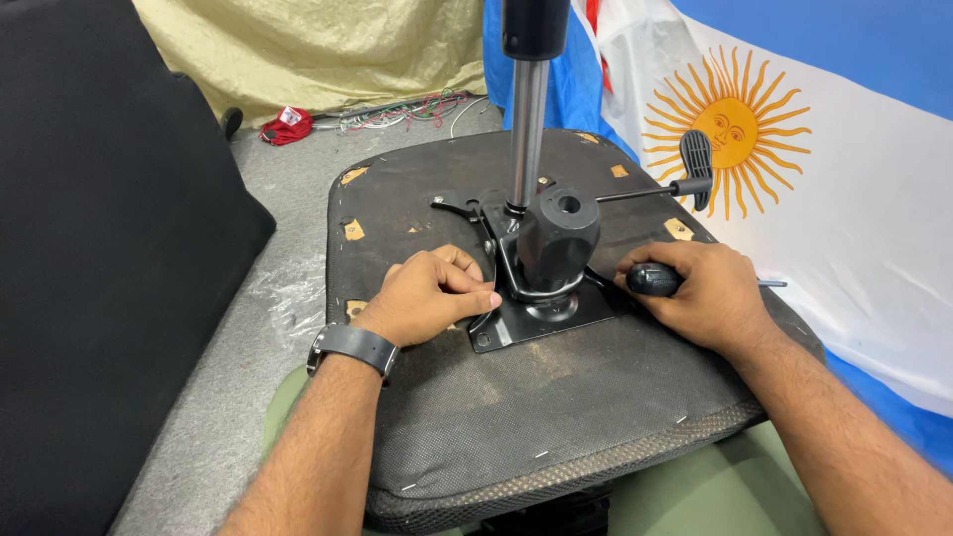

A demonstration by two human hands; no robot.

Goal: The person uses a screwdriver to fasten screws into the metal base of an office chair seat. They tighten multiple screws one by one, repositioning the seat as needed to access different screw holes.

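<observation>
- Left hand point(432, 295) is seen in the head view curled loosely, fingertips pinched together against the edge of the black metal mounting plate point(541, 318); whether anything small is pinched between them cannot be told.
- Right hand point(700, 293) is closed around a screwdriver point(650, 280), whose rounded, glossy black handle sticks out toward the plate while a thin metal shaft shows past the far side of the hand.
- The plate is flat, rectangular and dark, lying on the underside of an upturned chair seat point(556, 397), which is covered in coarse grey-black woven fabric fixed by small staples along its rounded edge.
- Small tan patches of bare wood show through the fabric near the far corners.
- A bulky, matte black tension knob point(559, 236), with faceted sides and a round hole on top, stands on the plate between the two hands.
- A polished chrome gas cylinder point(527, 124) rises upright just behind the knob, topped by a black sleeve.
- A thin metal lever point(685, 174) with a ribbed black plastic paddle runs out to the right.
- A smooth black strap point(354, 344) is worn on the left wrist.
- The seat rests over the person's olive-green trousers.
- A glossy blue-and-white flag point(794, 169) with a yellow sun lies at the right, a black cushion point(99, 248) at the left, and grey carpet point(248, 328) between.
</observation>
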